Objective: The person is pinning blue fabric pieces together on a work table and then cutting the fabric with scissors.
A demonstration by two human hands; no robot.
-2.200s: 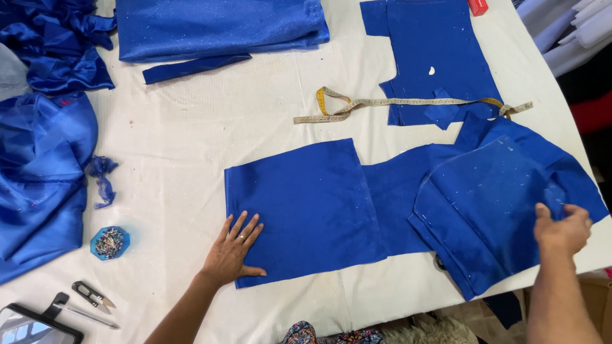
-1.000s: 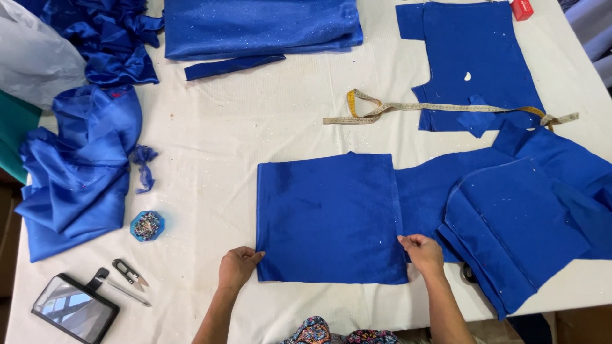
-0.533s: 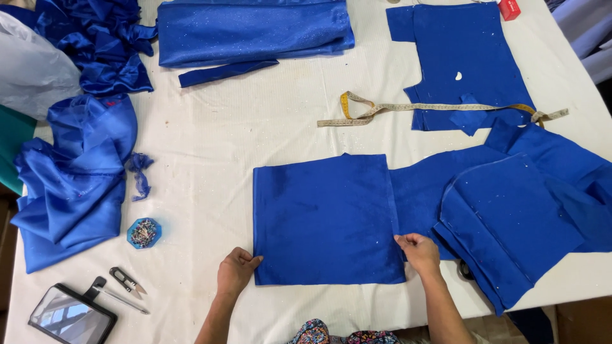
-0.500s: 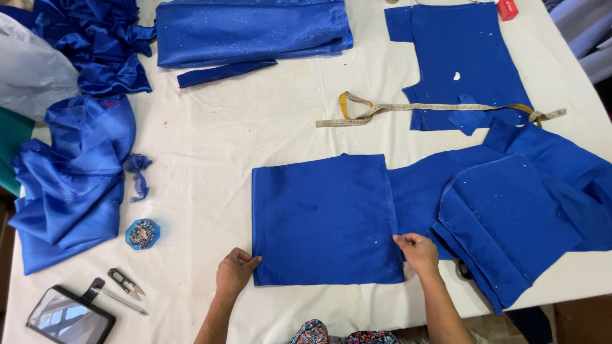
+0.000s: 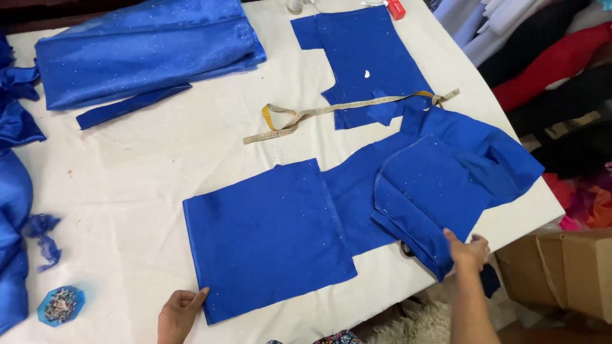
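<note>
Half a second back, the right hand (image 5: 468, 250) sat on the near right corner of the flat blue panel (image 5: 268, 239); now it has shifted out to the right and has closed on the near corner of the folded blue piece (image 5: 440, 191), fingers and thumb pinching the cloth at the table edge (image 5: 529, 213). That grip looks meant to lift or pull the fold. The left hand (image 5: 178, 313) lies flat, fingers together, at the panel's near left corner, seemingly pinning it so the cloth stays smooth.

Between the two hands the panel lies flat and roughly square, its near edge slanting up toward the right hand. With the strip joining it to the folded piece, the cloth's long axis runs from left hand to right hand and beyond.

Beyond the hands, a yellow tape measure (image 5: 306, 114) trails across the table onto another cut blue piece (image 5: 363, 57). Farther left of the left hand sits a blue pin dish (image 5: 59, 304); farthest, a folded blue bolt (image 5: 146, 51).
</note>
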